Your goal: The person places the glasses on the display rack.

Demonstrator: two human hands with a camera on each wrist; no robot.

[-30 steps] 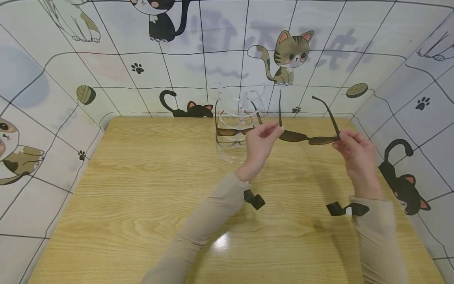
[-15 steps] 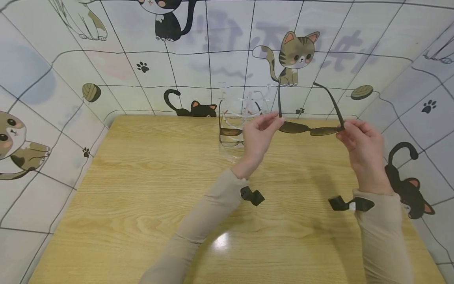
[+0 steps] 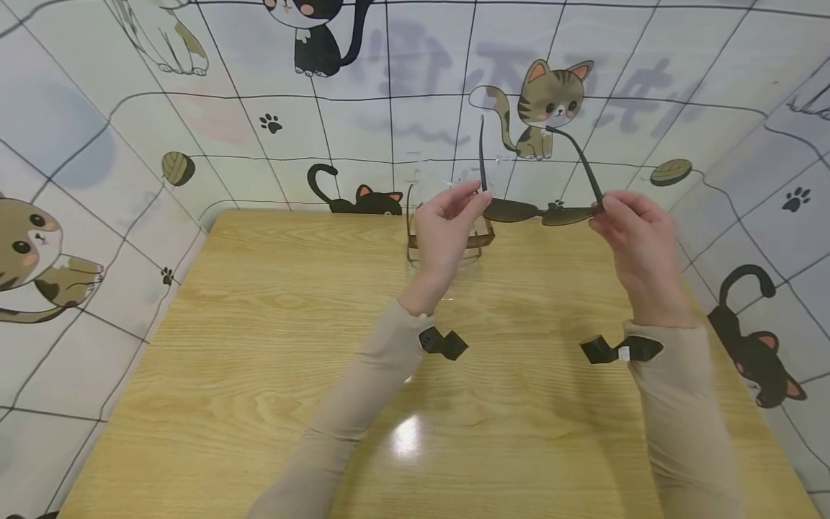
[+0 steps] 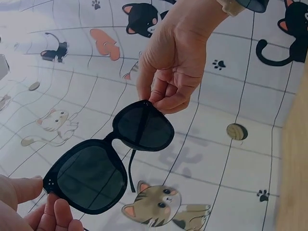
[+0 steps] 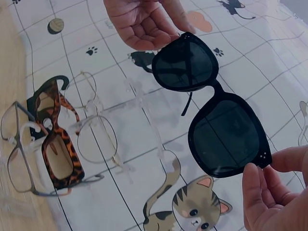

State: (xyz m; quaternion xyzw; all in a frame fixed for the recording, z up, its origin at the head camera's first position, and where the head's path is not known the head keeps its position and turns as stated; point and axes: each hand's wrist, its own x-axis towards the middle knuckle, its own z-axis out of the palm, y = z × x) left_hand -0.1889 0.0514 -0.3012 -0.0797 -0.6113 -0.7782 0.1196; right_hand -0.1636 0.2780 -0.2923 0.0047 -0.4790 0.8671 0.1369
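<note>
We hold the black sunglasses (image 3: 541, 211), temples open, pinched at each frame end: left hand (image 3: 447, 231) on one corner, right hand (image 3: 638, 238) on the other. Since a second ago they have risen and drifted leftward, now just above and beside the clear display stand (image 3: 447, 245). The stand carries a tortoiseshell pair (image 5: 57, 144) and clear-lensed frames (image 5: 96, 137); so racking looks close.

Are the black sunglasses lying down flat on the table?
No, the black sunglasses are up in the air above the table, with the left hand and right hand each pinching one end.
</note>
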